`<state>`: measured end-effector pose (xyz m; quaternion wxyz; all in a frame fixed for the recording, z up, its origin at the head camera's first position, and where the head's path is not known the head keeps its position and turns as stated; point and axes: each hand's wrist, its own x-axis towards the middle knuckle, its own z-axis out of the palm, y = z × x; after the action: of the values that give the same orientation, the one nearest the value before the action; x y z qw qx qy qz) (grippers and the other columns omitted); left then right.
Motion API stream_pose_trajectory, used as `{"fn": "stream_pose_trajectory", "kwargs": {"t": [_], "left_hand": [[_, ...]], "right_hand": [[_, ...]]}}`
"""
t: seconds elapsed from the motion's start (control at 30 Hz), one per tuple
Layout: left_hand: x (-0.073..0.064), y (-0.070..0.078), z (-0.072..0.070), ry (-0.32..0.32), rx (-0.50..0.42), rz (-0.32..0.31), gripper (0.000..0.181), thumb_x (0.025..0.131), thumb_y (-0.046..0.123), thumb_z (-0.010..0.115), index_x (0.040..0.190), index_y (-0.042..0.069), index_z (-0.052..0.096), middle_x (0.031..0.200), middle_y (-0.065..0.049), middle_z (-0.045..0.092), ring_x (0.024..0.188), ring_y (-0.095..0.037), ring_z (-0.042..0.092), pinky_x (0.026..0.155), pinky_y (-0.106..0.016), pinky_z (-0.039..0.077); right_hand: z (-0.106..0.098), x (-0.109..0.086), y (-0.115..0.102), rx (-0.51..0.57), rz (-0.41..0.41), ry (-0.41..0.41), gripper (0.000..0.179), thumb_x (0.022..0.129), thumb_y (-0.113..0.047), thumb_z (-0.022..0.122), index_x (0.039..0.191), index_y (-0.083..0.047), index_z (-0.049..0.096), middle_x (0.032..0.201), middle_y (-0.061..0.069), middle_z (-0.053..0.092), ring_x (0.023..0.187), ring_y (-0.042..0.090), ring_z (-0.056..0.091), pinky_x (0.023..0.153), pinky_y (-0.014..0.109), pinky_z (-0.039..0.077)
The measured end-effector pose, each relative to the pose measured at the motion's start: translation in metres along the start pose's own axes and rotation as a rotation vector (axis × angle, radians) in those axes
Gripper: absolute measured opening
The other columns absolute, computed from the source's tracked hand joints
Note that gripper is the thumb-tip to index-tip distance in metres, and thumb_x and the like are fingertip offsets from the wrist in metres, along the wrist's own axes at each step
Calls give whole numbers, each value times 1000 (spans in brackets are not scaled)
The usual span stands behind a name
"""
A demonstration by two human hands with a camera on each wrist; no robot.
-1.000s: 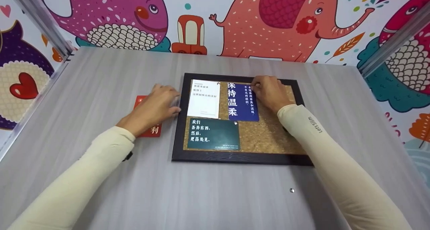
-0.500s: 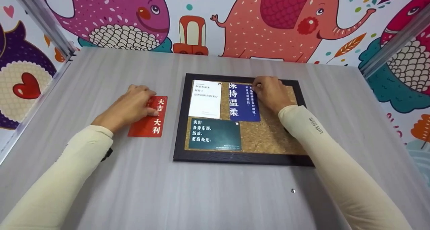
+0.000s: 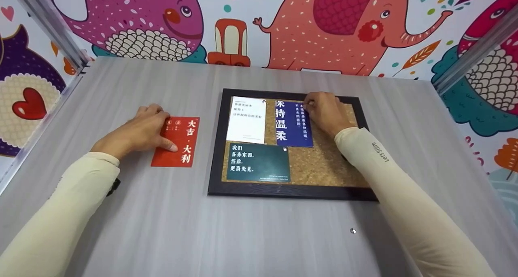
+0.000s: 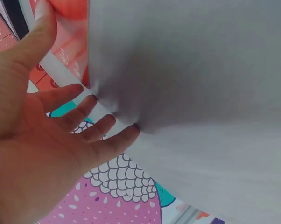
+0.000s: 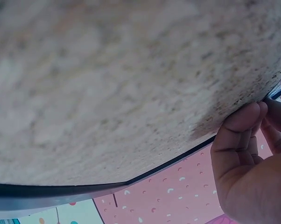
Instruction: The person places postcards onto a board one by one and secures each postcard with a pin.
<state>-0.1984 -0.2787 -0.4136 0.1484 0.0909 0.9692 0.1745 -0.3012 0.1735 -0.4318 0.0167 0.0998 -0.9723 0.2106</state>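
In the head view, my left hand (image 3: 135,132) spreads over the left side of a red card (image 3: 181,136) on the table, thumb on its face. The left wrist view shows its straight fingers touching the tabletop beside the card's edge. My right hand (image 3: 325,112) has thumb and finger pinched at the top right corner of a blue card (image 3: 293,125). That card lies on a black-framed corkboard (image 3: 323,168). In the right wrist view the fingertips meet by the cork; anything small between them is hidden.
A white card (image 3: 247,127) and a dark green card (image 3: 257,163) lie on the cork, each with a small pin at its top right corner. One small silvery pin (image 3: 353,231) rests on the tabletop before the board. A printed wall panel (image 3: 323,26) stands behind.
My left hand has moved left from beside the board's edge, across the red card to its left side, uncovering more of it. My right hand stays at the blue card's corner.
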Motion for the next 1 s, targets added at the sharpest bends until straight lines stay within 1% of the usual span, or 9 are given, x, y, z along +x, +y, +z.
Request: {"fn": "stream_pose_trajectory", "kwargs": {"t": [0.23, 0.3, 0.4, 0.5, 0.57, 0.67, 0.83, 0.93, 1.0], "left_hand": [[2, 1, -1, 7, -17, -40, 102, 82, 35, 98, 147, -16, 38, 130, -33, 45, 129, -53, 36, 104, -76, 41], [1, 0, 0, 18, -70, -47, 103, 83, 33, 98, 149, -14, 33, 130, -34, 46, 129, -53, 38, 104, -76, 40], [-1, 0, 1, 47, -196, -60, 103, 88, 26, 95, 153, -11, 25, 134, -36, 48, 131, -54, 43, 108, -73, 42], [-5, 0, 4, 95, -319, -87, 102, 93, 18, 90, 158, -8, 17, 138, -38, 49, 131, -53, 48, 109, -68, 45], [-9, 1, 7, 140, -363, -103, 101, 94, 16, 89, 160, -6, 15, 138, -38, 51, 130, -52, 50, 108, -67, 46], [-14, 4, 11, 208, -395, -111, 101, 95, 13, 88, 162, -2, 14, 137, -37, 53, 128, -51, 54, 104, -64, 50], [-21, 10, 14, 322, -426, -93, 96, 96, 6, 84, 163, 1, 16, 134, -35, 57, 122, -49, 59, 99, -60, 53], [-24, 11, 13, 375, -431, -79, 90, 98, 0, 80, 163, 2, 19, 128, -32, 58, 114, -45, 60, 94, -53, 52], [-26, 11, 12, 392, -430, -67, 86, 99, -2, 77, 163, 2, 20, 127, -29, 58, 109, -42, 61, 89, -45, 53]], "right_hand": [[1, 0, 2, 9, 8, -2, 21, 110, -8, 64, 125, -4, 79, 129, 16, 76, 115, 33, 72, 108, 54, 58], [1, 0, 1, 9, 7, -1, 21, 110, -8, 64, 124, -4, 80, 128, 16, 76, 114, 33, 73, 107, 54, 58], [0, -1, 1, 11, 3, 1, 21, 111, -9, 65, 124, -5, 80, 128, 15, 76, 114, 32, 73, 107, 53, 58], [-1, -1, 1, 17, -2, 0, 22, 111, -9, 65, 126, -4, 79, 129, 16, 76, 115, 32, 72, 107, 53, 58], [-1, -1, 1, 16, -6, 2, 22, 111, -9, 65, 127, -4, 79, 129, 16, 76, 114, 32, 72, 107, 53, 59], [-1, -1, 2, 11, -13, 10, 22, 110, -8, 65, 126, -4, 80, 128, 15, 76, 112, 31, 72, 105, 52, 59], [0, -1, 3, 17, -15, 19, 20, 110, -9, 66, 123, -4, 81, 125, 15, 77, 110, 30, 73, 102, 51, 60], [0, -1, 2, 22, -17, 18, 20, 110, -9, 66, 123, -4, 81, 124, 15, 78, 110, 30, 73, 102, 51, 60], [0, -1, 3, 24, -16, 16, 20, 110, -9, 66, 123, -4, 81, 125, 16, 77, 110, 31, 73, 102, 51, 60]]}}
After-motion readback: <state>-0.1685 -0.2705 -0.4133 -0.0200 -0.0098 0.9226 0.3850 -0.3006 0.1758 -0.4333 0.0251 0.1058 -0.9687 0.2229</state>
